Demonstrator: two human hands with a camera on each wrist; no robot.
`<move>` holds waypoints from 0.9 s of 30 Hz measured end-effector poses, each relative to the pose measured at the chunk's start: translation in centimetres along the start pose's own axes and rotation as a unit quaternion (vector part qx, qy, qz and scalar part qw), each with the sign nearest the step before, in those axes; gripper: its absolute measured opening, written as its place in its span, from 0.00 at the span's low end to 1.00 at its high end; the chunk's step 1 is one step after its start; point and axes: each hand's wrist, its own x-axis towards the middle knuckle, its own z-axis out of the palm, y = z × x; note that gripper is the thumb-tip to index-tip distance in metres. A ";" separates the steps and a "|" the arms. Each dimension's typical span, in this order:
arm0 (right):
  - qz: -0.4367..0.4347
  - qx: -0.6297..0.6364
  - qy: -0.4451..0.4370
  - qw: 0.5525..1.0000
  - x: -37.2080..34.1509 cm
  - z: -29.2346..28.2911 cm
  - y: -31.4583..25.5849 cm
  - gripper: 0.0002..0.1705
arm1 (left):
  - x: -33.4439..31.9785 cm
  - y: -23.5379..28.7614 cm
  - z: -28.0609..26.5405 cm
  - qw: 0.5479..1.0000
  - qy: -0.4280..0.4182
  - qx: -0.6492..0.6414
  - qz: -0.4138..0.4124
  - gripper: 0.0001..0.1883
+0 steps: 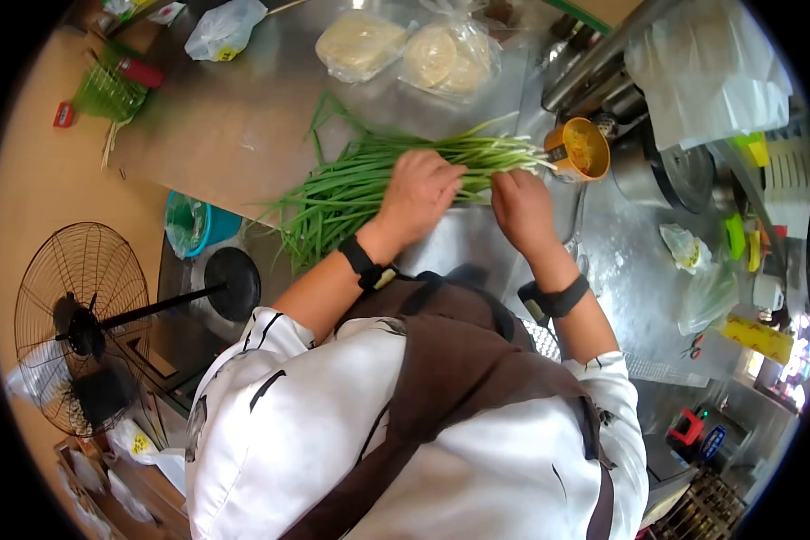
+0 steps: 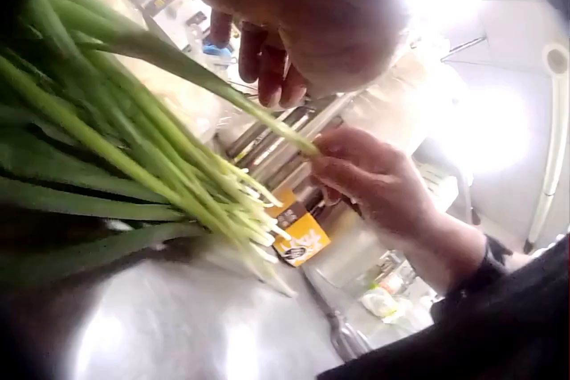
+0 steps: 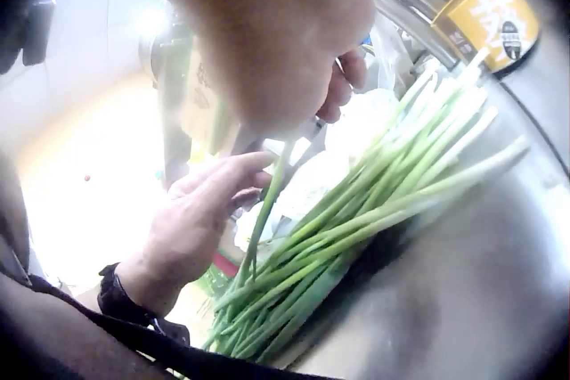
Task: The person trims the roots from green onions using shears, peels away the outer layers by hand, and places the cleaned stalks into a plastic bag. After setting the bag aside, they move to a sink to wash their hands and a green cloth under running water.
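Note:
A large bunch of scallions (image 1: 333, 193) lies on the metal counter, green leaves to the left and white ends to the right. My right hand (image 1: 522, 211) pinches one scallion near its pale end, lifted above the bunch; the left wrist view shows this stalk (image 2: 214, 86) stretched up to the right fingertips. Over the middle of the bunch is my left hand (image 1: 418, 193), its fingers loosely bent. Seen in the right wrist view, the left hand (image 3: 191, 220) has its fingertips right at the lifted stalk (image 3: 267, 206).
An orange tin (image 1: 578, 148) stands just past the white ends. Bagged round dough sheets (image 1: 450, 61) lie at the back of the counter. A lidded pot (image 1: 675, 171) is on the right. At left are a blue bin (image 1: 211, 225) and a standing fan (image 1: 83, 328).

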 end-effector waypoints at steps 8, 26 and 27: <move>0.068 -0.011 -0.034 0.997 -0.7 -0.5 -1.6 0.29 | -1.0 0.4 -4.0 0.539 -0.097 -0.768 -0.333 0.39; 0.132 0.136 0.157 0.969 -5.3 -2.2 -2.1 0.15 | -2.7 -2.3 -8.8 0.427 0.056 -0.866 -0.255 0.37; 0.164 0.112 0.188 0.962 -6.9 -2.3 -2.2 0.16 | -1.8 -2.7 -8.0 0.432 0.005 -0.860 -0.271 0.37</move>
